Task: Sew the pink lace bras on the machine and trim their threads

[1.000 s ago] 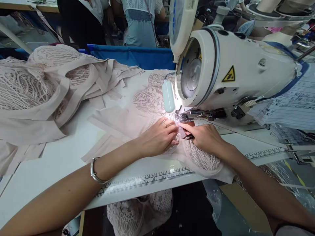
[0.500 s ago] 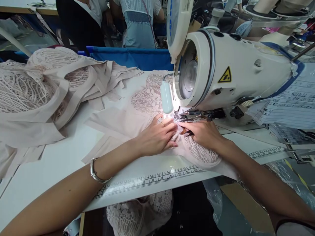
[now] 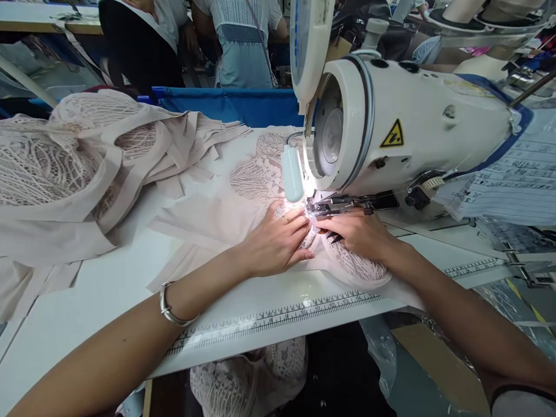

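Observation:
A pale pink lace bra (image 3: 256,178) is spread under the sewing machine (image 3: 399,124), its lit needle area over the cloth. Left of the presser foot (image 3: 310,207), my left hand (image 3: 278,240) lies palm down on the lace, fingers slightly bent and thumb apart. My right hand (image 3: 360,234) is closed at the right of the foot, with its index finger on the cloth edge. Dark pointed tips (image 3: 334,237), apparently thread snips, stick out from under it; their handle is hidden. One lace cup (image 3: 358,263) bulges below my right hand.
Several similar lace bras (image 3: 78,156) are heaped at the left of the white table (image 3: 117,301). A ruler strip (image 3: 278,317) runs along the front edge. Another lace piece (image 3: 247,382) rests on my lap. A small lamp (image 3: 292,174) hangs by the needle. People (image 3: 241,43) are behind a blue cloth bin (image 3: 230,106).
The camera view has shifted slightly. Both hands keep nearly the same place beside the presser foot, and the cloth has barely moved.

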A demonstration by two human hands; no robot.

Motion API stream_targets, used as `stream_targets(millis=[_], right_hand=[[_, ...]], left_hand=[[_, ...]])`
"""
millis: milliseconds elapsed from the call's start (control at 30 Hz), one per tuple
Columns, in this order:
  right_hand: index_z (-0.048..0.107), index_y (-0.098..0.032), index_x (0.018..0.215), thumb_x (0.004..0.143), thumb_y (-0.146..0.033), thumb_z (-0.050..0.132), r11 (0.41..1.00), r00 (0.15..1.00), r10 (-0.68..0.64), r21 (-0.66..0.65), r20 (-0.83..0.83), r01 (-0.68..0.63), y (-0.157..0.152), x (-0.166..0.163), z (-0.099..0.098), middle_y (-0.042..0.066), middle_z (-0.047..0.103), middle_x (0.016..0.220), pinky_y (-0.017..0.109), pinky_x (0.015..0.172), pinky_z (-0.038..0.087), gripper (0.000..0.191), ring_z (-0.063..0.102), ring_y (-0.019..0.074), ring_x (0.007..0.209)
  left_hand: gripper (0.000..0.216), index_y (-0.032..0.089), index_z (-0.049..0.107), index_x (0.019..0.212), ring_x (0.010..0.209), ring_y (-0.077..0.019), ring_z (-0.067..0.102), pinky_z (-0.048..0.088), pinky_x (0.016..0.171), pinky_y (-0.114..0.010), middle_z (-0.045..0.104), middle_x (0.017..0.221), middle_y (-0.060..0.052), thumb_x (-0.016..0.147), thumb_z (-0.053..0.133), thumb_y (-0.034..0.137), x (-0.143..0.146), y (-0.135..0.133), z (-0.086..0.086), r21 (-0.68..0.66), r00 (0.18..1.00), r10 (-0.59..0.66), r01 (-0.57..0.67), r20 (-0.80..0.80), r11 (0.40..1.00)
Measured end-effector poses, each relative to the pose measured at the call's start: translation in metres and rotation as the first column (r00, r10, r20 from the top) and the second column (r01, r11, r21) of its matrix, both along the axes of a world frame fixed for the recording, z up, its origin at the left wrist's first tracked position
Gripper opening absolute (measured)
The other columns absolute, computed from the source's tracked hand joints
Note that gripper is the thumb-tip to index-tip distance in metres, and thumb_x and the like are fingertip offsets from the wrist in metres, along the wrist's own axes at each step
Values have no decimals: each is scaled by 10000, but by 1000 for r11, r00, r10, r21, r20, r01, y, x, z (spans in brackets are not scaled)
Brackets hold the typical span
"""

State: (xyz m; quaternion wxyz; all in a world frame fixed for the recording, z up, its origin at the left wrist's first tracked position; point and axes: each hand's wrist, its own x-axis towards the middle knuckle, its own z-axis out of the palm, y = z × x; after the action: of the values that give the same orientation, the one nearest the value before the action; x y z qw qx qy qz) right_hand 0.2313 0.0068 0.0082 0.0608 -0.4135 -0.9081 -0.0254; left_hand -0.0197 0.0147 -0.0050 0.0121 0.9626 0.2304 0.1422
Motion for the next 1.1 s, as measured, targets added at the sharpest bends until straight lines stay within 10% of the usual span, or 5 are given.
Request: stream_targets(millis=[200, 367, 600, 1100], right_hand=[[729, -291, 1232, 852, -11, 425, 997, 992, -48, 69, 116, 40, -1, 3, 5, 6, 728, 726, 305, 554, 217, 561, 548, 171, 639], [728, -186, 1034, 894, -344, 625, 982, 983, -181, 61, 41, 179, -18, 12, 4, 31, 733, 715, 304, 556, 246, 234, 570, 194, 615], [741, -242, 1169, 878, 0, 404, 969, 997, 76, 239, -22, -69, -32, 16, -6, -25, 671, 633, 286, 599, 309, 507, 521, 137, 572], [775, -283, 1179, 858, -20, 419, 989, 1000, 2, 151, -24, 2, -11, 9, -6, -6, 705, 666, 279, 537, 273, 546, 547, 135, 604]], left_hand=[[571, 142, 610, 1280, 1030, -292, 610, 249, 1090, -620, 681, 1194, -156, 1081, 220, 509, 0, 1, 2, 11, 999, 36, -36, -26, 999], [513, 137, 622, 1228, 1257, -342, 518, 260, 1084, -608, 636, 1295, -174, 1081, 264, 474, 5, -2, -1, 29, 998, 66, -66, 2, 997], [479, 147, 661, 1144, 876, -240, 617, 257, 1097, -590, 684, 937, -81, 1080, 288, 441, 8, -5, -1, 23, 997, 68, -69, 47, 997], [497, 138, 636, 1251, 1252, -354, 578, 236, 1119, -663, 669, 1315, -177, 1080, 317, 479, 3, 0, -3, 28, 996, 89, -89, 32, 996]])
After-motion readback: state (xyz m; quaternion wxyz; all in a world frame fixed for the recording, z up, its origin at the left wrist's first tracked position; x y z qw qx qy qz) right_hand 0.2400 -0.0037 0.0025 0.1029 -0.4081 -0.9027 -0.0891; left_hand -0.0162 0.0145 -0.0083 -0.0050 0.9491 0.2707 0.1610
